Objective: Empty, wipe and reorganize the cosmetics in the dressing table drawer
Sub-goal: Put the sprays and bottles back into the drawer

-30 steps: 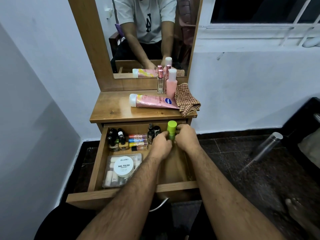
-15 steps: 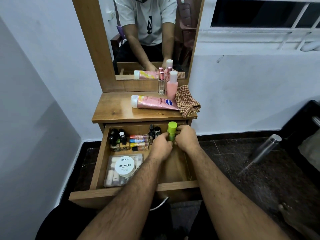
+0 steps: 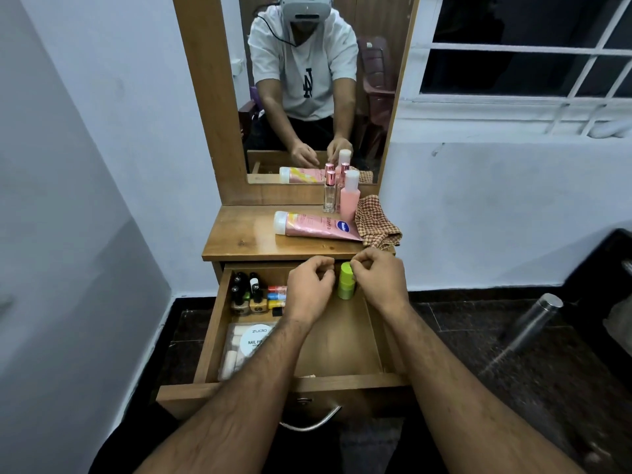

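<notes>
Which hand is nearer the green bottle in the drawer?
Right. The right hand sits directly beside the green bottle, fingertips at its cap. The left hand hovers on the bottle's other side with a small gap.

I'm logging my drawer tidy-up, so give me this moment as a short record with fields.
drawer: open, partly filled
back left: nail polish bottles
front left: clear nail polish kit
green bottle: upright at the back, between both hands
left hand: curled, holding nothing
right hand: curled, beside the bottle
tabletop: pink tube, checked cloth
</notes>
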`<state>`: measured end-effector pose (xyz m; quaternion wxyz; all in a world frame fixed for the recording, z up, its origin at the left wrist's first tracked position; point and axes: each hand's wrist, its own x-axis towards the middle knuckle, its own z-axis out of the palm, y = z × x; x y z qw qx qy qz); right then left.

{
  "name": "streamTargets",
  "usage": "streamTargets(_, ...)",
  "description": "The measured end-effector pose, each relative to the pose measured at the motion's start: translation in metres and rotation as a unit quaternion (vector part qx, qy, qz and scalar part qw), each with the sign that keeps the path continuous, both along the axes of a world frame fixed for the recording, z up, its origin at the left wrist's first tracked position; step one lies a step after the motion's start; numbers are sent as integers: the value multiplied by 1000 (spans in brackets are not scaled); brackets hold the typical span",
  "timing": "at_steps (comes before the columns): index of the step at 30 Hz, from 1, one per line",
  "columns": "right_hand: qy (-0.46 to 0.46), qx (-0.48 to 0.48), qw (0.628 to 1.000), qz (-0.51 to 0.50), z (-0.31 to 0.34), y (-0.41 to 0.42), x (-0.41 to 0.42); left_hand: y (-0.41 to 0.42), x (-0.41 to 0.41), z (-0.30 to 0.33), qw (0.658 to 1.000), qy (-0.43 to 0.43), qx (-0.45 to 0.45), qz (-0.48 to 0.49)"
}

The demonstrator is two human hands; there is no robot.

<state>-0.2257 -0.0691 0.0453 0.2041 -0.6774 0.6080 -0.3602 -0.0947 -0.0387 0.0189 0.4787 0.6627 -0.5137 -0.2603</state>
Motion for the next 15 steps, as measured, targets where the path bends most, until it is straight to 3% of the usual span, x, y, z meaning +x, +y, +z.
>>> streamTargets(6, -58, -56, 997, 9, 37, -38, 3, -37, 23, 44, 998, -36, -52, 14)
streamTargets(15, -65, -30, 997, -26, 52, -116, -3, -121, 36, 87, 994, -86, -69, 27)
